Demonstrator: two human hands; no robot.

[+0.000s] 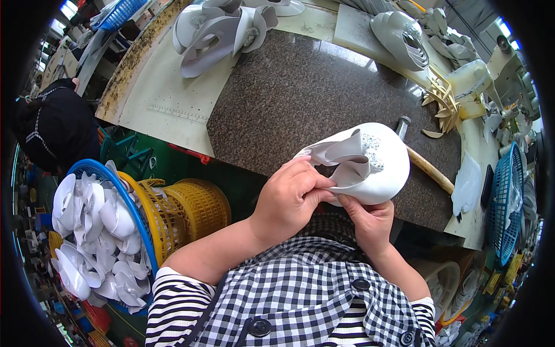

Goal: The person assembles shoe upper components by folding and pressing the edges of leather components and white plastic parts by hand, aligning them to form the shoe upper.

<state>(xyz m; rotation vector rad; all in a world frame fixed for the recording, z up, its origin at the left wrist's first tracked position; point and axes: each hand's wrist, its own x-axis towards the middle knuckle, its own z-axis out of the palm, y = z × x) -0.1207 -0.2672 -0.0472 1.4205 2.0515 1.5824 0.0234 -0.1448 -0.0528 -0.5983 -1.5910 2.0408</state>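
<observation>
Between my hands is a white shoe upper (395,168) with a patch of sparkling stones on its rounded toe and folded pale grey lining inside. My left hand (292,194) pinches its open edge between thumb and fingers. My right hand (370,222) grips the lower side, thumb on the rim, the other fingers partly hidden beneath. The upper is above the near part of a dark speckled stone slab (300,92). Just right of it lies a hammer (430,168) with a wooden handle, partly covered by the upper.
More white uppers (222,34) sit at the far left, with another stack (399,37) at the far right. Curved tan strips (444,104) lie beside a pale container (471,81). Left of me are a blue basket (151,243) full of white uppers and a yellow basket (199,202). Someone in dark clothing (60,127) is beyond.
</observation>
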